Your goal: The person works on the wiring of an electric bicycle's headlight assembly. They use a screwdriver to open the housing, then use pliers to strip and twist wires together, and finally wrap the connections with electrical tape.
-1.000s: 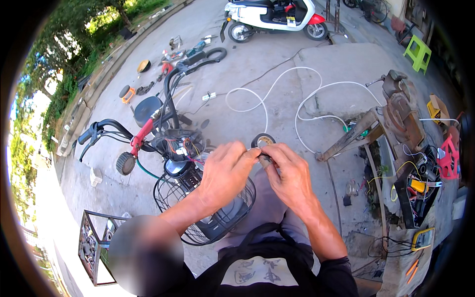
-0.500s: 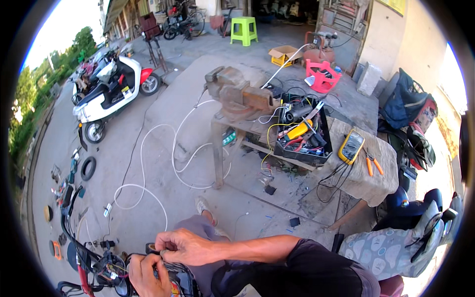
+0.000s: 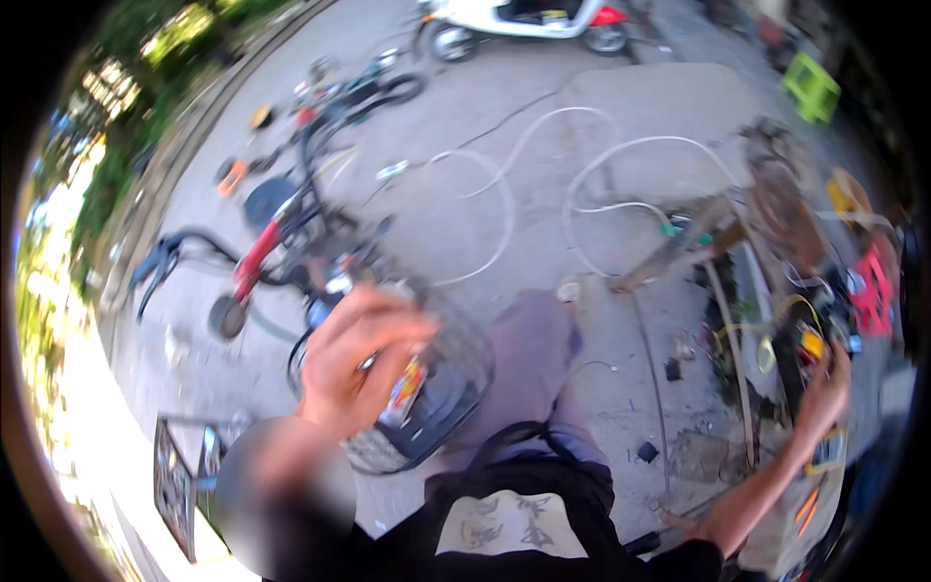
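My left hand is curled above a dark casing with a colourful sticker, beside my knee. Something small and shiny shows among its blurred fingers; I cannot make out what it is. Left of the casing is a stripped vehicle front with a red tube, handlebars and loose wiring. My right arm stretches out to the right, and my right hand is at the black tool tray on the bench. Its fingertips are close to a yellow tool. Blur hides whether they grip anything.
A rusty bench vise stands beyond the tray, near a pink plastic stool. Orange-handled pliers lie on the bench's near part. White hose loops over the ground. A white scooter and a green stool stand farther off.
The view has swung left. My right hand has left my left hand and reached right to the tool tray. My left hand remains over the dark casing.
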A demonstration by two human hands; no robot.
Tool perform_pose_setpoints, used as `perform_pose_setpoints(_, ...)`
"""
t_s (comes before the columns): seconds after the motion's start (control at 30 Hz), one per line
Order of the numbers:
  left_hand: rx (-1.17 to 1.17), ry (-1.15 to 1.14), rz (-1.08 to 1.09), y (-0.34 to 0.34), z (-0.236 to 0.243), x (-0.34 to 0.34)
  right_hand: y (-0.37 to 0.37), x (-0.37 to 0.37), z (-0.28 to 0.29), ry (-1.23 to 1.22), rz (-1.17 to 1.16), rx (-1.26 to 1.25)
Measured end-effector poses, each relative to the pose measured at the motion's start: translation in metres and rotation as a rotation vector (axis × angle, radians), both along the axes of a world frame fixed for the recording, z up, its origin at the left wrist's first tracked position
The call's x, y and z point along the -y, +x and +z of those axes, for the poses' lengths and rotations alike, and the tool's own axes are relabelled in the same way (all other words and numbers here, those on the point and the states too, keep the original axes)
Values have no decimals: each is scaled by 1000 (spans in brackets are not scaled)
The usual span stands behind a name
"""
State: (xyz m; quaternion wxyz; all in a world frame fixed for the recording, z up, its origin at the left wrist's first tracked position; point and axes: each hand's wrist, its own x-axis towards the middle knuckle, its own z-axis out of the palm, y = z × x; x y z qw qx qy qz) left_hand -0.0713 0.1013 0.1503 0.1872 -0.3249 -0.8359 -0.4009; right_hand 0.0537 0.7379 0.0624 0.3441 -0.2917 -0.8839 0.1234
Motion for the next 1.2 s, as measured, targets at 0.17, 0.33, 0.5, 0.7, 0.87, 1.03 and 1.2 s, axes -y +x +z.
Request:
perform_pose_setpoints(0.17, 255, 211, 159, -2, -27, 69, 35, -109, -57, 193, -9, 489)
perform_pose_setpoints(0.33, 407, 131, 266, 8, -40, 79, -2, -58, -40, 274, -2, 163)
perform_pose_setpoints(0.5, 471, 92, 279, -6, -60, 84, -107, 161, -43, -364, 699, -284)
perform_pose_setpoints(0.7, 673, 63, 229, -41, -94, 83, -172, 403, -86, -789, 1263, 26)
perform_pose_setpoints(0.87, 677, -35, 306, -50, -105, 71, -199, 482, -115, -652, 1313, 116)
perform_pose_setpoints(1.03, 632, -189, 331, -57, -115, 60, -206, 490, -120, -667, 1397, 212)
perform_pose_setpoints(1.2, 606, -293, 344, -60, -122, 57, -207, 494, -121, -710, 1426, 206)
